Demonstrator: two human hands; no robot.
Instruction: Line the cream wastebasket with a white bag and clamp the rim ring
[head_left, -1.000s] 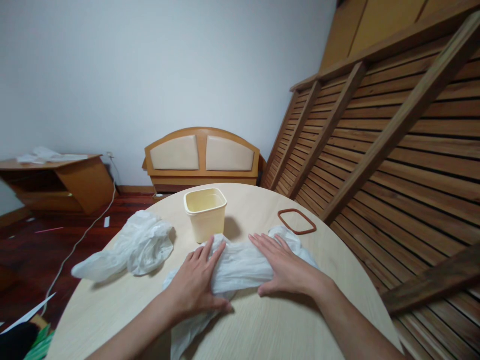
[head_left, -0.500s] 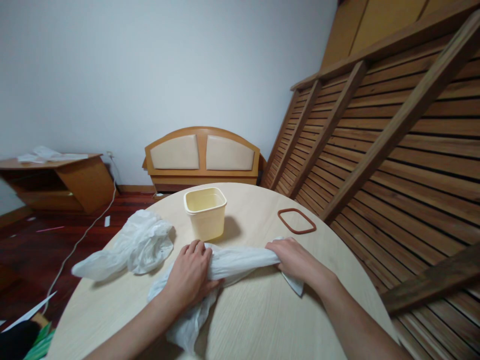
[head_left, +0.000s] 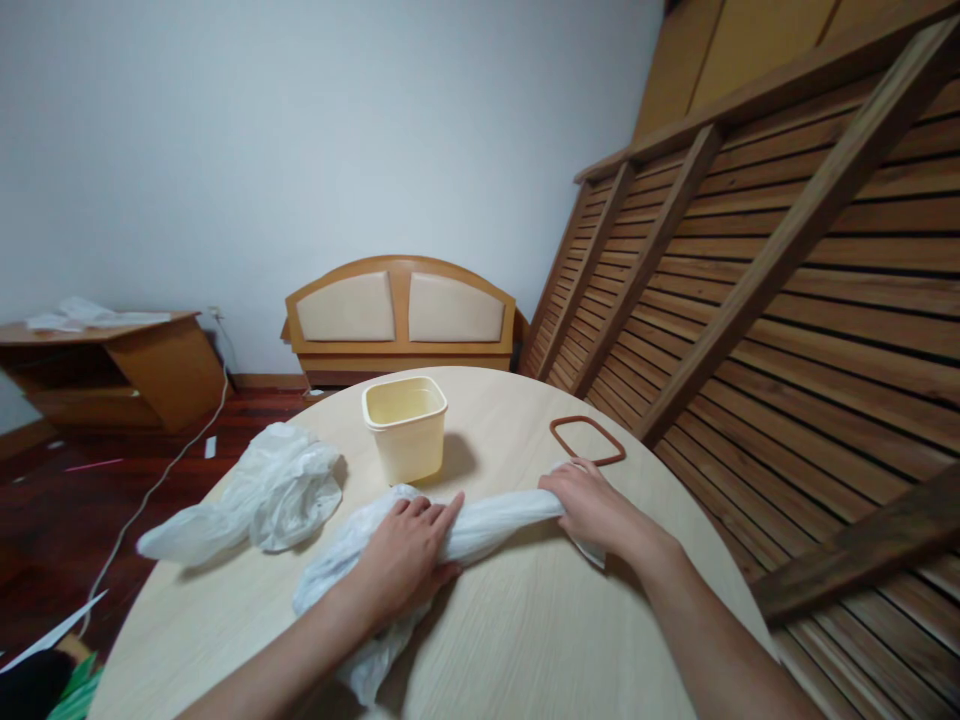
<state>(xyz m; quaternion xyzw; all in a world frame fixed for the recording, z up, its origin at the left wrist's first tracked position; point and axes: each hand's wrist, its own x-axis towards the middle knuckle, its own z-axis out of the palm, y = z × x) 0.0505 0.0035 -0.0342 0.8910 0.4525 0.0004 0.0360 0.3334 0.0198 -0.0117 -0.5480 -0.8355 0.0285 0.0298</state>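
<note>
A white plastic bag (head_left: pixel 495 522) is stretched into a loose twisted strip between my hands, low over the round table. My right hand (head_left: pixel 585 500) is closed round its right end, and a short tail pokes out below the fingers. Around the middle of the bag curls my left hand (head_left: pixel 409 555), thumb beneath and index finger lying along the strip; loose folds spread out behind and under the wrist. Just beyond the bag stands a pale yellow plastic tub (head_left: pixel 405 430), upright with its top uncovered. A brown rounded-square ring (head_left: pixel 589 462) lies flat beyond my right hand.
Another crumpled white plastic bag (head_left: pixel 289 490) lies at the left of the round wooden table (head_left: pixel 570 640). A slatted wooden frame (head_left: pixel 750 330) leans along the right side. Behind the table stands a headboard (head_left: pixel 401 350); a low cabinet (head_left: pixel 157 370) is at far left.
My left hand has slid slightly right along the bag, its index finger now extended. The stretch between my hands looks shorter and more bunched. My right hand keeps its hold.
</note>
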